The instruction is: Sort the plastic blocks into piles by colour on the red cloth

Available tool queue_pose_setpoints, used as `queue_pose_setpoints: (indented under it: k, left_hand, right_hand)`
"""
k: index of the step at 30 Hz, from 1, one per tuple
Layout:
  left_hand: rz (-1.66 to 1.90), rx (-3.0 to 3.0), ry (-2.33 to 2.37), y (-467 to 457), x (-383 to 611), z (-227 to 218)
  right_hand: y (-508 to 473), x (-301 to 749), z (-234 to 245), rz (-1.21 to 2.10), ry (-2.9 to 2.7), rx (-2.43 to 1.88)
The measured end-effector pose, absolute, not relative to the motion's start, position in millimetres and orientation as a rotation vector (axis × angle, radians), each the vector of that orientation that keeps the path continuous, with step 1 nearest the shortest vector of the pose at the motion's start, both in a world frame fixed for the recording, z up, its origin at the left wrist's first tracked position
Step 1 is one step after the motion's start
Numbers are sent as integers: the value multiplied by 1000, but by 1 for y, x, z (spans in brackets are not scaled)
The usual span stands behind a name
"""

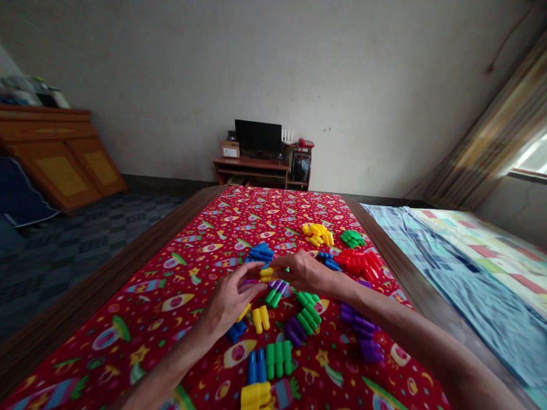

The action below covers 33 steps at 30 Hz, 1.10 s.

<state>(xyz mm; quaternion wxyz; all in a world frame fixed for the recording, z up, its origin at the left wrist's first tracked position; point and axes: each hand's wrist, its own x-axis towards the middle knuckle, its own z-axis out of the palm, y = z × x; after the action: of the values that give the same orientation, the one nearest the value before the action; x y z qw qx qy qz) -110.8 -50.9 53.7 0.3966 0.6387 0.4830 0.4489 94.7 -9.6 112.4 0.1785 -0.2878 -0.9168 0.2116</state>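
Note:
My left hand and my right hand meet over the middle of the red cloth. Between their fingertips is a yellow plastic toy block, with the right fingers closed on its right side. A bit of purple shows between the left thumb and fingers, beside the yellow block; whether the two are joined cannot be made out. Just below the hands lies a purple and green joined piece. Close by are a yellow block, a blue block and a green and purple piece. Blue blocks lie behind.
Sorted piles of yellow blocks, green blocks, red blocks and purple blocks lie on the right. A green block is near the front. Past the table stand a desk with a monitor and a wooden cabinet.

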Motion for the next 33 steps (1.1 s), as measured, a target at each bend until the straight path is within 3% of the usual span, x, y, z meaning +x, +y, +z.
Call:
queue_pose_setpoints:
  k: [7,10,22,33]
  left_hand:
    - [440,2169,1444,-51,-160,53]
    - [317,2220,1478,-55,-171,49]
    - [308,2254,1483,-49,-158,56]
    - [767,2198,1457,-39,-150,56]
  right_hand:
    - [75,174,105,207,-2155,-1465]
    - [104,204,105,65,-1956,-1855]
    - [129,200,86,31,-1875,-2169]
    - [118,194,110,-45,-1950,-2195]
